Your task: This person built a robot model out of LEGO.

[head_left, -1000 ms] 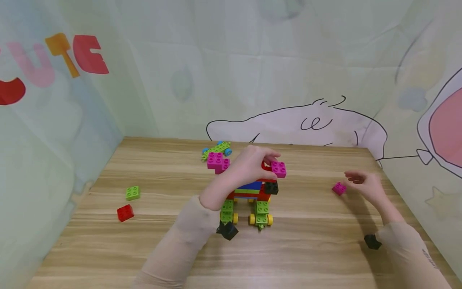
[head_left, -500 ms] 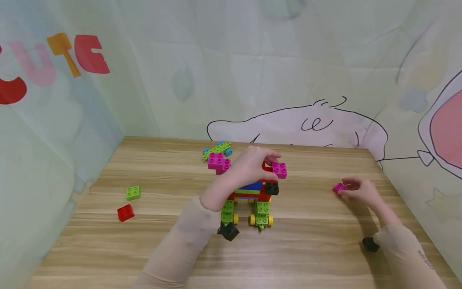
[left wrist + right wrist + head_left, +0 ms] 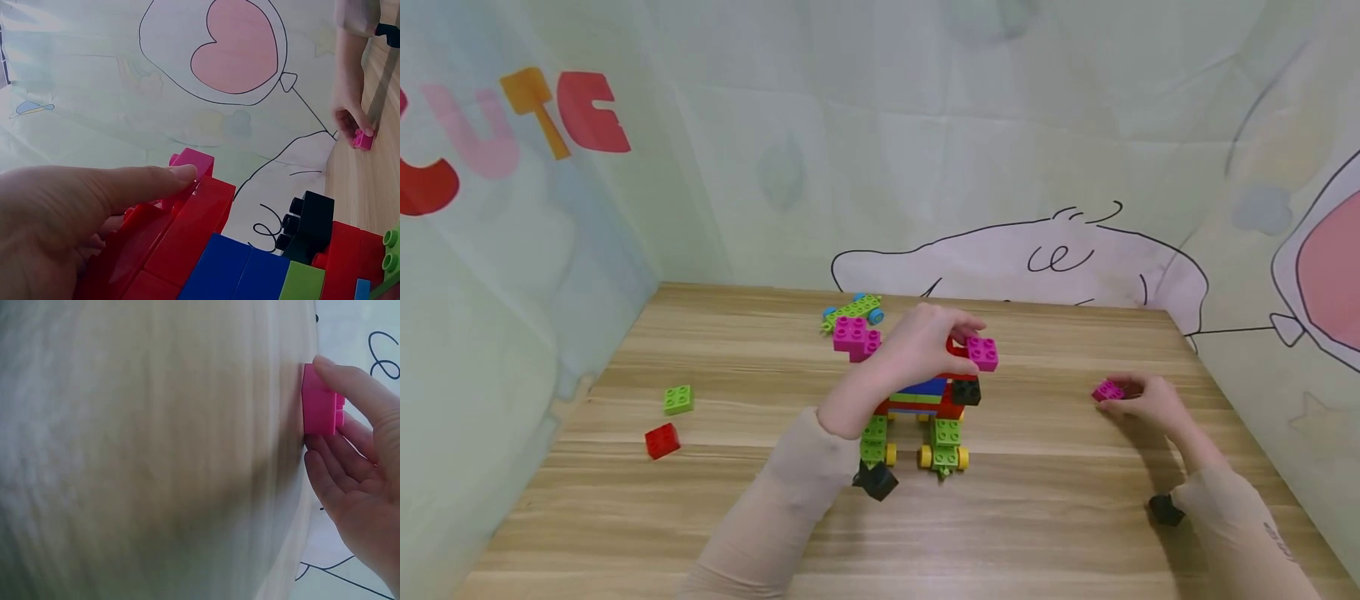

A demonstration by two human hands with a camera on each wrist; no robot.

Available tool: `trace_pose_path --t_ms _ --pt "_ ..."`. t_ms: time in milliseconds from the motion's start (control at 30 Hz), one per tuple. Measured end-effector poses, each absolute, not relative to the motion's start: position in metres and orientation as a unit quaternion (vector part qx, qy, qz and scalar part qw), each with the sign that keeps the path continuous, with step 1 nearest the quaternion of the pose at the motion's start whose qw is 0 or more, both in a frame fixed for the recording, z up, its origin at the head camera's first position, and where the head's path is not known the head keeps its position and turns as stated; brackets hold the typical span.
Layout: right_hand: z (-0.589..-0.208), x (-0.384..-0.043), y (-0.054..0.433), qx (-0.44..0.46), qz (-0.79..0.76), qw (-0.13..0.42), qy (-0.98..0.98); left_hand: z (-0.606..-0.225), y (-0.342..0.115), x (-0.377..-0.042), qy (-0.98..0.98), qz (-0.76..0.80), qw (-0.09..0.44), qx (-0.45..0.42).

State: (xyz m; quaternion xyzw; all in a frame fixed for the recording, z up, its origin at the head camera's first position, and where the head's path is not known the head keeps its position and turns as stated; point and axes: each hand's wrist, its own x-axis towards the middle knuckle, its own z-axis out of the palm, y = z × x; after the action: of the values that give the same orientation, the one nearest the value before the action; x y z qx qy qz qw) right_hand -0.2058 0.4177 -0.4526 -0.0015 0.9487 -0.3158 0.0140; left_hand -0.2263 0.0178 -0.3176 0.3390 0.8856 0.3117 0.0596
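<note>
A many-coloured toy-brick model [image 3: 928, 387] stands in mid-table on green pieces with yellow wheels. My left hand [image 3: 921, 346] grips its red upper part, thumb along the near side. Magenta bricks jut out at both ends of the model, and a black brick [image 3: 966, 392] sits below the right one. In the left wrist view the thumb tip lies against a pink brick [image 3: 199, 161] on top of red ones; the other fingers are mostly hidden. To the right, my right hand [image 3: 1153, 404] pinches a small magenta brick [image 3: 319, 403] at the table surface, between thumb and fingers.
On the left of the table lie a green brick [image 3: 678, 400] and a red brick [image 3: 662, 441]. Behind the model rests a lime wheeled base [image 3: 853, 313] with blue wheels. A printed cloth backdrop [image 3: 760, 167] closes off the back and sides.
My right hand has come left and down to the small magenta brick and closed its thumb and fingers on it. The left hand keeps its grip on the model.
</note>
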Motion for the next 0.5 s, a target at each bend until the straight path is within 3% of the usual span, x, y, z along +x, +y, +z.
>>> trace_pose_path --t_ms 500 --pt "-0.4514 -0.2053 0.4163 0.005 -0.313 0.011 0.950 -0.3161 0.0165 -0.2254 0.882 0.319 0.061 0.341"
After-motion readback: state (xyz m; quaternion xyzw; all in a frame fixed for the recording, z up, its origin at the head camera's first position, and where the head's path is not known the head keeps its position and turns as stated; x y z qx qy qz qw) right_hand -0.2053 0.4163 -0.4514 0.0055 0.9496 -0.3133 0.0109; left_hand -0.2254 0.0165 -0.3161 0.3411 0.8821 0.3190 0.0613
